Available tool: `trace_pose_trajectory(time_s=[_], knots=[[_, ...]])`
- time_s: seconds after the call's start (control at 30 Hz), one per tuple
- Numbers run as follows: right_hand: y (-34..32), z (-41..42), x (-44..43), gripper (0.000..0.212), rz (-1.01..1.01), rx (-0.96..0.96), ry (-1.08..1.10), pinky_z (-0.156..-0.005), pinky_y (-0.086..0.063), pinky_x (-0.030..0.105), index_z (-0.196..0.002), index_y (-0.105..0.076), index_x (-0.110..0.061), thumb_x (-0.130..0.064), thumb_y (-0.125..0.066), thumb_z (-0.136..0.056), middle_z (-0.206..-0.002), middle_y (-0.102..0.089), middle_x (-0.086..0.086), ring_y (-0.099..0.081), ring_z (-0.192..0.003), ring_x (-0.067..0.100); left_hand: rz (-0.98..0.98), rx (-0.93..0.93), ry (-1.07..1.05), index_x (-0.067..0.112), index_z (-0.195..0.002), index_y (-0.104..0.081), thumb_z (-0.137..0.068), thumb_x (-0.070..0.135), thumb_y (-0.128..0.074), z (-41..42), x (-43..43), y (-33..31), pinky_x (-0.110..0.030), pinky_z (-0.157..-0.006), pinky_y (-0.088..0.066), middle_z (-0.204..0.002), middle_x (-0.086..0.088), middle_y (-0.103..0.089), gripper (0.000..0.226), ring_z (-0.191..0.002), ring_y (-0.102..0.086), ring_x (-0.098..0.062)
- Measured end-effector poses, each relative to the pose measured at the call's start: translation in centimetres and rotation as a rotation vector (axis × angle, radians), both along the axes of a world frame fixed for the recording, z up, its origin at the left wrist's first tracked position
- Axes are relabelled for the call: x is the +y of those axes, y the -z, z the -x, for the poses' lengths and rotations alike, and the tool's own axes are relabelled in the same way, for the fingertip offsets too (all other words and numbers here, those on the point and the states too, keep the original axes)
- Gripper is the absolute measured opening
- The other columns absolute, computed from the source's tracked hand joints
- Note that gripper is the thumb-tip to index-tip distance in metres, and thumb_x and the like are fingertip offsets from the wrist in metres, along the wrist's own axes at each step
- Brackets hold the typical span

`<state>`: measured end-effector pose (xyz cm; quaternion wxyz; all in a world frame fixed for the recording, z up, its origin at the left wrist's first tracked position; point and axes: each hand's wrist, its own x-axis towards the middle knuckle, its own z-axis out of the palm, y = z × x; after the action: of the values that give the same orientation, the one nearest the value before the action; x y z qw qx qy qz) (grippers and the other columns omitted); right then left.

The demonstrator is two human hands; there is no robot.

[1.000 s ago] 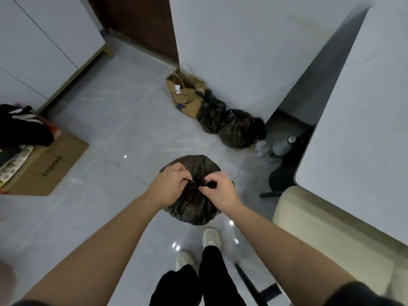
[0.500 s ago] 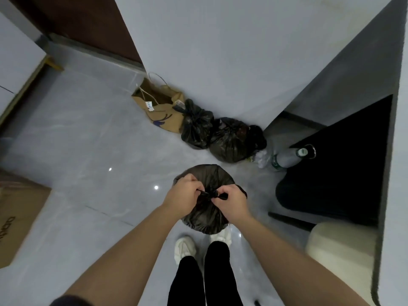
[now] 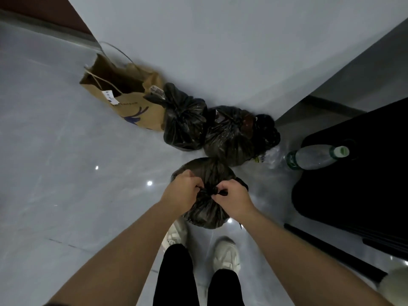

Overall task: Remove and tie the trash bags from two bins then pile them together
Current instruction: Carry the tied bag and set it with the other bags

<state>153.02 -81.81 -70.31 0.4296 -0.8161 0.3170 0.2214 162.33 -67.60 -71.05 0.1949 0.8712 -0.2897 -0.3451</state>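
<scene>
I hold a full black trash bag [image 3: 207,171] in front of me above the floor, over my shoes. My left hand [image 3: 181,194] and my right hand [image 3: 231,198] each pinch one end of the knot at its gathered top. Just beyond it, two tied black trash bags lie side by side against the white wall: a smaller one [image 3: 184,122] on the left and a bulkier one [image 3: 231,135] on the right. No bin is in view.
A brown paper carrier bag [image 3: 130,93] leans at the wall left of the tied bags. A clear plastic bottle [image 3: 315,156] lies to their right, beside a black object [image 3: 357,168]. A black rod [image 3: 331,250] lies on the grey tiled floor at right.
I have walked towards the wall, carrying the held bag closer to the two tied bags. Both hands keep their grip on the knot. The cardboard box at left has left the view.
</scene>
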Motion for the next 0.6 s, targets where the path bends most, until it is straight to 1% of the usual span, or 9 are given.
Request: trace_pose_trajectory(time_s=[0.07,0.17,0.2,0.23,0.3,0.43,0.53,0.57,0.6], knots=[[1.9,-0.6,0.1,0.010,-0.012,0.008,0.029,-0.075,-0.045,0.023,-0.087,-0.066,-0.011,-0.019,-0.069,-0.082,-0.098,-0.061,0.006,-0.058,-0.088,0.018,-0.012,-0.004,0.026,0.016,-0.107,-0.069,-0.093,0.013,-0.048,-0.9,-0.3,2.0,-0.038,-0.087,-0.048,-0.112,-0.010,-0.053,0.025,-0.104,-0.052,-0.025],[4.3,-1.2,0.6,0.008,-0.017,0.005,0.062,-0.061,-0.036,0.010,-0.081,-0.061,-0.015,-0.018,-0.068,-0.083,-0.091,-0.058,0.003,-0.054,-0.081,0.014,-0.006,-0.020,0.052,0.014,-0.102,-0.070,-0.091,0.011,-0.050,-1.9,-0.3,4.7,-0.040,-0.086,-0.049,-0.108,-0.012,-0.054,0.023,-0.100,-0.053,-0.028],[5.0,-1.5,0.7,0.008,-0.015,-0.002,0.072,-0.059,-0.034,0.008,-0.081,-0.061,-0.014,-0.018,-0.068,-0.083,-0.090,-0.056,0.002,-0.052,-0.079,0.013,0.006,-0.023,0.052,0.013,-0.100,-0.071,-0.090,0.010,-0.051,-2.2,-0.2,5.6,-0.041,-0.085,-0.049,-0.106,-0.013,-0.054,0.023,-0.099,-0.053,-0.029],[5.7,-1.7,0.7,0.008,-0.010,-0.009,0.075,-0.058,-0.033,0.009,-0.083,-0.062,-0.012,-0.017,-0.068,-0.083,-0.090,-0.054,0.001,-0.050,-0.079,0.012,0.017,-0.023,0.050,0.013,-0.099,-0.071,-0.089,0.010,-0.051,-2.6,-0.2,6.5,-0.041,-0.086,-0.048,-0.105,-0.014,-0.055,0.023,-0.099,-0.053,-0.030],[7.0,-2.5,0.7,0.010,0.011,-0.015,0.069,-0.059,-0.033,0.017,-0.088,-0.064,-0.008,-0.017,-0.066,-0.084,-0.091,-0.052,0.001,-0.050,-0.079,0.013,0.038,-0.019,0.041,0.014,-0.098,-0.070,-0.089,0.010,-0.049,-3.2,-0.2,8.0,-0.041,-0.086,-0.048,-0.104,-0.013,-0.055,0.023,-0.099,-0.053,-0.028],[8.9,-3.9,0.3,0.011,0.012,-0.034,0.093,-0.069,-0.036,0.018,-0.091,-0.065,-0.006,-0.016,-0.066,-0.085,-0.095,-0.051,0.001,-0.052,-0.083,0.013,0.069,-0.007,0.030,0.014,-0.099,-0.070,-0.089,0.009,-0.052,-4.5,-0.6,9.8,-0.039,-0.085,-0.048,-0.105,-0.012,-0.053,0.021,-0.098,-0.053,-0.027],[10.1,-4.5,0.2,0.010,0.028,-0.036,0.107,-0.070,-0.038,0.019,-0.089,-0.064,-0.006,-0.015,-0.066,-0.085,-0.095,-0.051,0.002,-0.051,-0.083,0.013,0.090,-0.005,-0.004,0.013,-0.098,-0.070,-0.089,0.010,-0.054,-5.1,-0.8,10.7,-0.038,-0.087,-0.048,-0.107,-0.011,-0.055,0.019,-0.100,-0.054,-0.027],[10.5,-4.6,0.2,0.010,0.040,-0.033,0.111,-0.070,-0.038,0.019,-0.088,-0.063,-0.006,-0.015,-0.066,-0.085,-0.095,-0.050,0.002,-0.051,-0.083,0.013,0.098,-0.009,-0.012,0.013,-0.100,-0.069,-0.088,0.009,-0.054,-5.1,-0.8,10.9,-0.038,-0.087,-0.048,-0.109,-0.012,-0.057,0.020,-0.102,-0.055,-0.028],[11.0,-4.6,0.3,0.011,0.050,-0.031,0.122,-0.070,-0.039,0.020,-0.088,-0.063,-0.005,-0.016,-0.066,-0.085,-0.095,-0.051,0.003,-0.051,-0.083,0.013,0.090,-0.008,-0.018,0.012,-0.106,-0.068,-0.087,0.010,-0.055,-5.0,-0.6,11.2,-0.038,-0.089,-0.047,-0.113,-0.013,-0.057,0.023,-0.106,-0.054,-0.030]])
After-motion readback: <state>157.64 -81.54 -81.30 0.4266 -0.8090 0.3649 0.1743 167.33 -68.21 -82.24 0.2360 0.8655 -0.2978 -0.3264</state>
